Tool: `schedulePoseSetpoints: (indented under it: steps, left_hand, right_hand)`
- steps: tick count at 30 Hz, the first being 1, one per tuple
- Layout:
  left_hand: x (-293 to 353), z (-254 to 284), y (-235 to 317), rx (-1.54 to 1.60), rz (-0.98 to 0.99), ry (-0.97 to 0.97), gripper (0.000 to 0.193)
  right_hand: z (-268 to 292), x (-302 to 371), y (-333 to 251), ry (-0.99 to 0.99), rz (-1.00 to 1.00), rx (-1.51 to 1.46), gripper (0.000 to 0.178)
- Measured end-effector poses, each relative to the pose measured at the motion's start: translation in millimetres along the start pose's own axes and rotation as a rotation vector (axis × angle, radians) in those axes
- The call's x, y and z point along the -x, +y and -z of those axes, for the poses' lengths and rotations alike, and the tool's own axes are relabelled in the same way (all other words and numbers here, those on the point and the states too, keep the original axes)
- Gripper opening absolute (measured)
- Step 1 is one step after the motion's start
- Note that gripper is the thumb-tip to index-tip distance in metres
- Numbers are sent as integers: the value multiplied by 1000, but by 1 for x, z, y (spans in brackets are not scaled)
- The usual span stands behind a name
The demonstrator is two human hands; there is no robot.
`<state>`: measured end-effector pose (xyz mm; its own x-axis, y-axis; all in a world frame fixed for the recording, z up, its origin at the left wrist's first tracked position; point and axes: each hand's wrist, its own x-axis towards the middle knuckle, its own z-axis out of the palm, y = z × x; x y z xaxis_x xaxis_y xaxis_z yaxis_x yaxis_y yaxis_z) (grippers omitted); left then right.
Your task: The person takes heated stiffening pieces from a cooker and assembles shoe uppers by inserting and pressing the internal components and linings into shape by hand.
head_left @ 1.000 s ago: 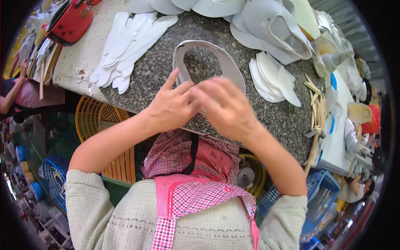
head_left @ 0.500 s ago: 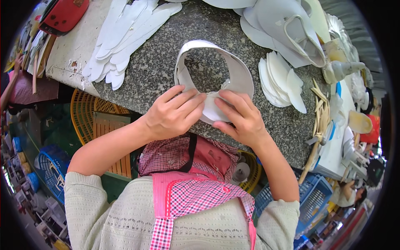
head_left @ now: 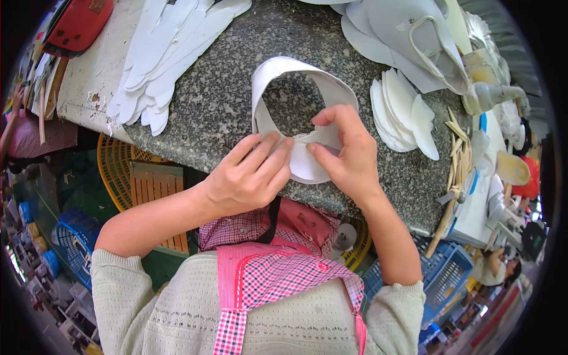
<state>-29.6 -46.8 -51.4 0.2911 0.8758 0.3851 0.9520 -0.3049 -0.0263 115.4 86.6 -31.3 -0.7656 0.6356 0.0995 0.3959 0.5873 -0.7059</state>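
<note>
A white shoe upper (head_left: 277, 66), its band curved into a loop, stands on the speckled stone worktop in front of me. My left hand (head_left: 248, 171) grips its near left part, with the fingertips on the inner edge and the thumb hidden. With index finger and thumb, my right hand (head_left: 355, 157) pinches the near right edge of the same upper. Between the hands, a rounded white tongue of it (head_left: 307, 165) points toward me. To the right lies a fan of small white cut pieces (head_left: 402, 112).
Long white cut pieces (head_left: 171, 59) overlap at the far left, near a red container (head_left: 77, 26). More large white pieces (head_left: 387, 29) are heaped at the far right. Beside them are a pale bottle with a nozzle (head_left: 494, 94), a bundle of thin sticks (head_left: 458, 157) and blue crates (head_left: 447, 272).
My right hand has lifted and turned from lying over the upper's near edge to pinching it. My left hand stays in place. The upper has tilted slightly.
</note>
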Motion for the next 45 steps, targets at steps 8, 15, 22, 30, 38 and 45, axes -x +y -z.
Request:
schedulePoseSetpoints:
  steps: [8,15,22,30,38,45]
  left_hand:
    - [0,2,0,6,-8,13,24]
    - [-13,4,-2,54,0,59,25]
    - [-18,-18,-3,210,-108,195,25]
    - [-33,-12,-1,836,691,114,8]
    - [-24,-11,1,816,403,152,23]
    - [-32,-15,12,515,277,189,36]
  right_hand:
    - [10,4,22,28,-261,-535,34]
    - [9,17,12,40,270,-135,32]
    - [-2,54,19,312,501,163,32]
    - [-17,82,5,143,318,585,48]
    - [-10,74,10,9,296,442,51]
    - [-12,72,8,13,242,433,51]
